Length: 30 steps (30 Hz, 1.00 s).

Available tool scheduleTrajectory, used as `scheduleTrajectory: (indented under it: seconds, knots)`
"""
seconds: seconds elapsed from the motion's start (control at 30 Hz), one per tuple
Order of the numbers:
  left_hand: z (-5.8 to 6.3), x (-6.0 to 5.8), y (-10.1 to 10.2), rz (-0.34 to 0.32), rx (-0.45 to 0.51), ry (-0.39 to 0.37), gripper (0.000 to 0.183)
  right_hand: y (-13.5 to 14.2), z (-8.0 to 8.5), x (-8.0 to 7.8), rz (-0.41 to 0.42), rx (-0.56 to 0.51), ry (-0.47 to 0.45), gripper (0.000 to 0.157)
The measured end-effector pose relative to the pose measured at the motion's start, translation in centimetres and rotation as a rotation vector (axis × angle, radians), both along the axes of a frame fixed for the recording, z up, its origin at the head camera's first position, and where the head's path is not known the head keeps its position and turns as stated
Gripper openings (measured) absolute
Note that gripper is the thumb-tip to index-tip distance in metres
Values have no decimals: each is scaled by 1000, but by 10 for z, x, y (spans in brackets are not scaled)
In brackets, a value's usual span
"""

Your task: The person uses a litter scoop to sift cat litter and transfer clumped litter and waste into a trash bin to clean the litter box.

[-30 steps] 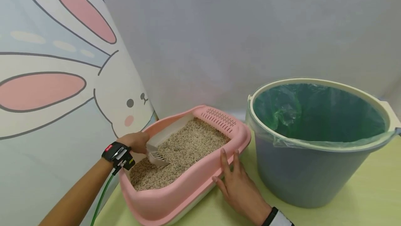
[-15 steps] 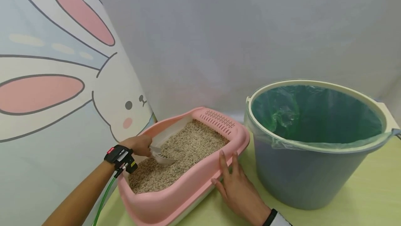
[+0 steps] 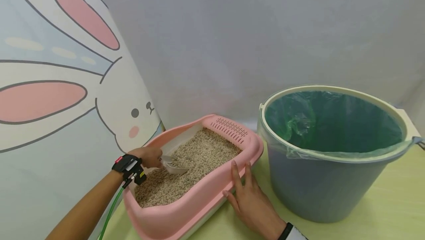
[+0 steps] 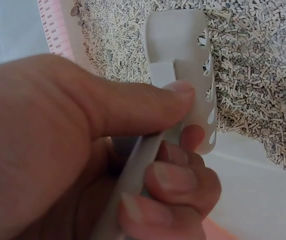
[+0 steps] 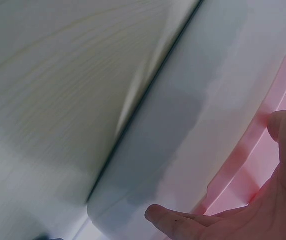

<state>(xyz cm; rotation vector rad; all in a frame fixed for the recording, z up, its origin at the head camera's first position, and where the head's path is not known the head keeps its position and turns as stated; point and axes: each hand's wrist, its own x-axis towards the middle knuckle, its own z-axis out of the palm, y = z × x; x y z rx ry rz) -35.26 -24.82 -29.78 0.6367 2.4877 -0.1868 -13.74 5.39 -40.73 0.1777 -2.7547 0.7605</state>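
My left hand (image 3: 149,156) grips the handle of a pale slotted litter scoop (image 4: 178,40), thumb on top and fingers curled beneath. The scoop's head lies on or slightly in the beige pellet litter (image 3: 199,158), at the left part of a litter box (image 3: 186,210) with a pink rim and white base. My right hand (image 3: 254,203) rests against the outer near side of the pink rim, its fingers extended. In the right wrist view, the fingers (image 5: 175,222) lie along the box's side and are not wrapped round it.
A large grey bucket (image 3: 318,188) with a cream rim and a clear green-tinted liner stands right of the litter box. Both are on a pale yellow-green table (image 3: 382,203). Behind is a grey curtain (image 3: 249,40); a rabbit-print cloth (image 3: 43,173) hangs at left.
The scoop has moved slightly right through the litter with my left hand. My right hand stays at the rim. The whole head view has shifted a little.
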Motion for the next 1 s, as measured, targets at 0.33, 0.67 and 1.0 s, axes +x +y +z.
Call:
scheduleTrajectory:
  seconds: [0.33,0.67,1.0]
  knots:
    - [-1,0,-1,53,5,-66,38,0,-2,0,0,8,7,79]
    - [2,-9,7,39,36,-68,28,0,0,-1,-4,-1,-26,79]
    - [0,-8,10,43,38,-68,31,-1,0,-1,-6,5,-25,79]
